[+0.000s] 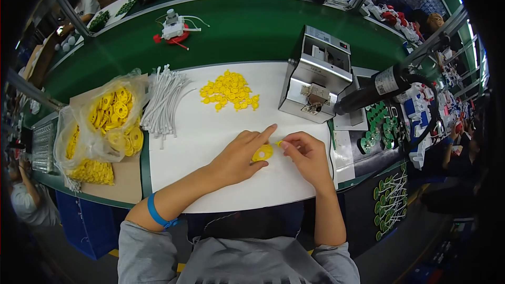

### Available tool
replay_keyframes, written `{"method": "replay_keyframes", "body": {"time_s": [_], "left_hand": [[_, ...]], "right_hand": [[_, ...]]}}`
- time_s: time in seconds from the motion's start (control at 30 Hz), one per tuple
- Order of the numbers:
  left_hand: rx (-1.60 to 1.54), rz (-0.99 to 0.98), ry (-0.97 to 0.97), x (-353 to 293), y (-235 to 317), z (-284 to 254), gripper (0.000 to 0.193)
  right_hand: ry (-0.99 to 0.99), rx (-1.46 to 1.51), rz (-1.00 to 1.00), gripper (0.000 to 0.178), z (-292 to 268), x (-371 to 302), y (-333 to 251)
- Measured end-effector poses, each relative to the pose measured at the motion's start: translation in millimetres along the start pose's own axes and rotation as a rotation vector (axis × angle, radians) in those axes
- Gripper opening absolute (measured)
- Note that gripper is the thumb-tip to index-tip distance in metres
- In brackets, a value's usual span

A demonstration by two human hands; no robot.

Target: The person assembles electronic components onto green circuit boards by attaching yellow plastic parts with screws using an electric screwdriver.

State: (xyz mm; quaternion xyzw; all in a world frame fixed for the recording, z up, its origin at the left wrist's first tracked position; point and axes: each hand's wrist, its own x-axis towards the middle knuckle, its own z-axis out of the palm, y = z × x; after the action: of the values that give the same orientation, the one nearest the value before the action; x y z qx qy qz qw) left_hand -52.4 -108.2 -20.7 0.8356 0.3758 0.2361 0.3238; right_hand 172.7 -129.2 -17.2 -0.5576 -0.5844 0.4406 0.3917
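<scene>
Over the white work sheet (210, 142), my left hand (236, 156) grips a round yellow plastic part (264, 152) with a hole in it. Its index finger points forward and its thumb lies along the near edge. My right hand (309, 159) pinches a small yellow plastic piece (279, 143) between thumb and index finger, close beside the round part. Whether the two pieces touch, I cannot tell. A loose pile of small yellow pieces (231, 90) lies beyond my hands. Left of that is a bundle of white cables (164, 100).
Clear bags of yellow parts (113, 113) rest on cardboard at left. A metal machine (318, 76) stands right of the pile, beside a black cylindrical tool (373, 92). Green circuit boards (380, 126) lie further right. A white device with red parts (176, 29) sits on the green belt (236, 26).
</scene>
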Motion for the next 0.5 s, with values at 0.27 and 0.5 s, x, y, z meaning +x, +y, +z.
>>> {"method": "replay_keyframes", "body": {"time_s": [0.27, 0.5], "left_hand": [[-0.293, 0.019, -0.024, 9, -13, 6, 0.099], [-0.279, 0.01, -0.045, 11, -18, 7, 0.099]], "right_hand": [[-0.162, -0.384, -0.242, 0.013, 16, 11, -4], [-0.182, -0.367, -0.143, 0.014, 13, 20, -1]]}}
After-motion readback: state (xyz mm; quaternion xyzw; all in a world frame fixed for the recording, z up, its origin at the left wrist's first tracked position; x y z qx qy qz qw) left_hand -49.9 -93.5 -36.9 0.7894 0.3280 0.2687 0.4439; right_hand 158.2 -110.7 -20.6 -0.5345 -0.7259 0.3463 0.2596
